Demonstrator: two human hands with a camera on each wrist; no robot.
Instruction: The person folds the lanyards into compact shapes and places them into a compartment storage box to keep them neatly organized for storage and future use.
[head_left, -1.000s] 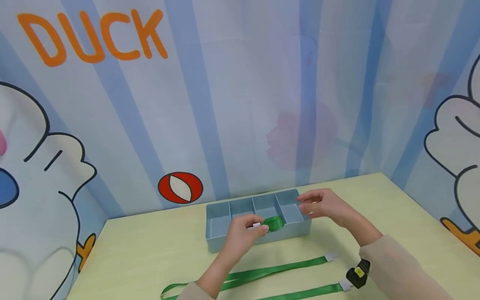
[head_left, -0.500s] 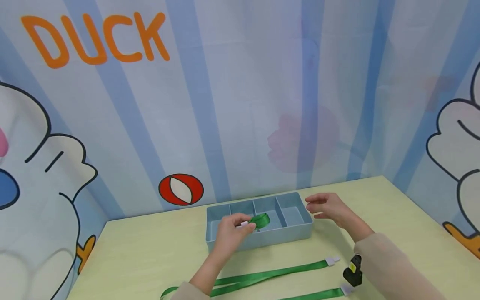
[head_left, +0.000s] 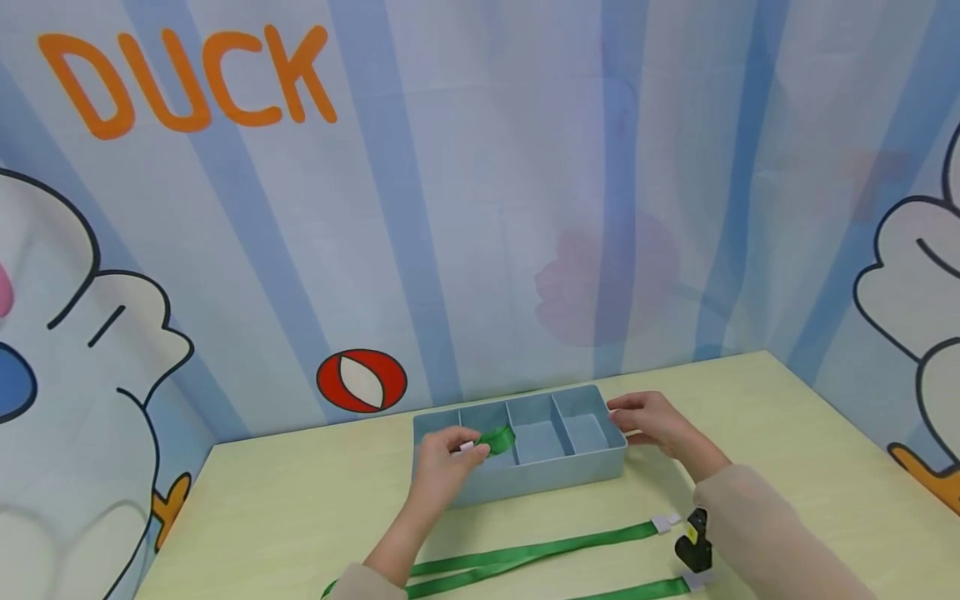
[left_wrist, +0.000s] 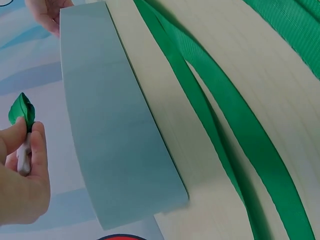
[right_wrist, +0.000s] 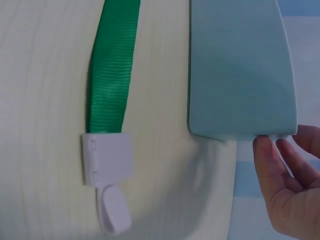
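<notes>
My left hand (head_left: 442, 467) pinches a small folded green lanyard (head_left: 497, 440) by its pale clip, between thumb and fingers. It is held over the left half of a blue-grey divided box (head_left: 525, 479), and the green loop overlaps the second compartment. My right hand (head_left: 660, 421) has its fingertips right at the box's right end, near the rim. In the right wrist view, the fingers (right_wrist: 270, 165) meet that end wall near its upper corner. The left wrist view shows the lanyard (left_wrist: 22, 110) poking up above my left hand's grip.
On the pale table (head_left: 255, 517), in front of the box, lie long green lanyard straps (head_left: 540, 550) with white plastic clips (head_left: 660, 523). A black device (head_left: 693, 542) sits by my right sleeve. Behind the table hangs a striped blue curtain (head_left: 480, 208).
My left hand has moved left along the box with the folded lanyard. My right hand drew back from the right compartment's rim, then came in lower at the box's right end.
</notes>
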